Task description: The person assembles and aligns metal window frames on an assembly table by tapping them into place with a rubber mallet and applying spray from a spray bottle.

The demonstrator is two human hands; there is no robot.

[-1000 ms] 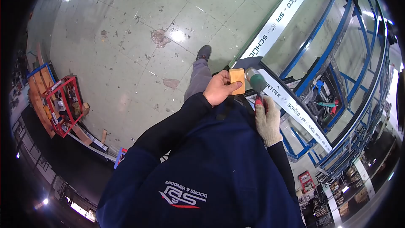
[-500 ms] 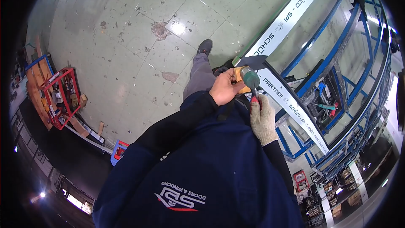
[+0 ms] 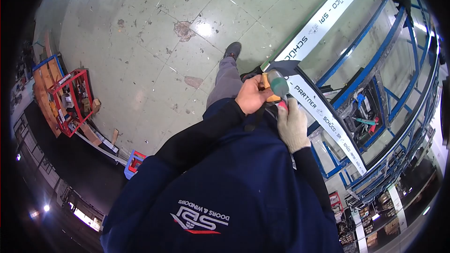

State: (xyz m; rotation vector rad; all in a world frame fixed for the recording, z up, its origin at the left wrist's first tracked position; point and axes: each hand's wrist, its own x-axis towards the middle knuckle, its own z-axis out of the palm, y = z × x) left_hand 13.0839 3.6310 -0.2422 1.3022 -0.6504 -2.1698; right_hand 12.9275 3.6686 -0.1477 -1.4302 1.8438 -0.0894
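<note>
My bare left hand [image 3: 252, 95] is closed around a yellow-orange block [image 3: 273, 97], held at the corner of a profile frame [image 3: 305, 94] covered in white printed film. In my right hand [image 3: 293, 125], which wears a pale glove with red at a fingertip, is a mallet [image 3: 279, 85] with a green, partly translucent head. The mallet's head overlaps the block in this view and hides part of it. A dark grey piece [image 3: 287, 67] shows at the frame's corner, just beyond the mallet.
Blue metal racks [image 3: 365, 77] support the frame on the right. A black tray [image 3: 368, 117] of hand tools sits among the bars. To the left stand a red metal cart [image 3: 70, 103], wooden boards [image 3: 48, 94] and a blue-and-red bin [image 3: 134, 164]. My shoe [image 3: 233, 50] rests on the tiled floor.
The whole view has shifted slightly, with the scene sitting a little further right. Both hands keep their grips, and the mallet head stays over the block at the frame's corner.
</note>
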